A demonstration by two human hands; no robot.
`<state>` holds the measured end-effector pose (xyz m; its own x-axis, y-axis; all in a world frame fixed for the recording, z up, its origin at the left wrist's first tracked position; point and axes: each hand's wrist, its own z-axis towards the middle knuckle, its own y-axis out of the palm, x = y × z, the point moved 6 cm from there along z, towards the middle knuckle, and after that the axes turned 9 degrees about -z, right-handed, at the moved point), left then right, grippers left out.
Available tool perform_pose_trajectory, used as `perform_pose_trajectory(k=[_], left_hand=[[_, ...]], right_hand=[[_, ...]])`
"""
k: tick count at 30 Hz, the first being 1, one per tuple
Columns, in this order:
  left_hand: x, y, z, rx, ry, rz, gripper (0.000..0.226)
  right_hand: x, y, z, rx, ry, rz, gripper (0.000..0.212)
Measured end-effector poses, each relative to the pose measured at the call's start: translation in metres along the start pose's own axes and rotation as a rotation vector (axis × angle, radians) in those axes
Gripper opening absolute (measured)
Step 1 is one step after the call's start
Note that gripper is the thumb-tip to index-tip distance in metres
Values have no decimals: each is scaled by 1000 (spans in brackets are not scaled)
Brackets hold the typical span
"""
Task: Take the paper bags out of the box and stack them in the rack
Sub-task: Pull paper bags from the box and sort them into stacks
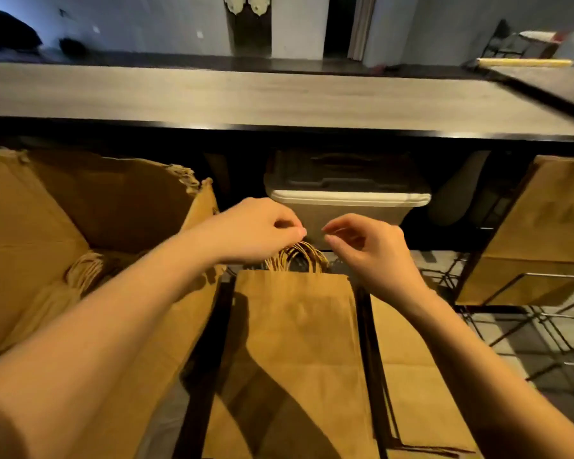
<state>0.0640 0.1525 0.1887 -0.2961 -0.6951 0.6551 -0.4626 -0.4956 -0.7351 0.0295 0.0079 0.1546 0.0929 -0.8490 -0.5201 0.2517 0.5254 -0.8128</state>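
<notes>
An open cardboard box (80,200) stands at the left, with brown paper bags (87,270) lying inside it, twisted handles up. In front of me a stack of flat brown paper bags (299,326) lies in the black rack (367,326). The stack's handles (307,258) point away from me. My left hand (256,230) is over those handles with curled fingers, and the handles run up under it. Just right of the handles hovers my right hand (371,253), fingers loosely curled and holding nothing.
More flat bags (408,342) fill the rack slot to the right. A white lidded bin (345,207) sits under the long counter (279,97) straight ahead. At the right, a wire frame (544,332) carries large brown bags (544,226).
</notes>
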Motion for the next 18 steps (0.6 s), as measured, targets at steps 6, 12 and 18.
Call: perform_pose_trajectory(k=[6,12,18], left_hand=[[-32,-107,-57,180,27,79,26],[-121,-169,-105,334,-92,130,19],[-228,-174,-135,327,-318,122,23]], right_hand=[[-118,21,48,-78,-251,65,16],[-229,73,88,-246,-555,32,19],[-304,167,98,-502,-728,-159,38]])
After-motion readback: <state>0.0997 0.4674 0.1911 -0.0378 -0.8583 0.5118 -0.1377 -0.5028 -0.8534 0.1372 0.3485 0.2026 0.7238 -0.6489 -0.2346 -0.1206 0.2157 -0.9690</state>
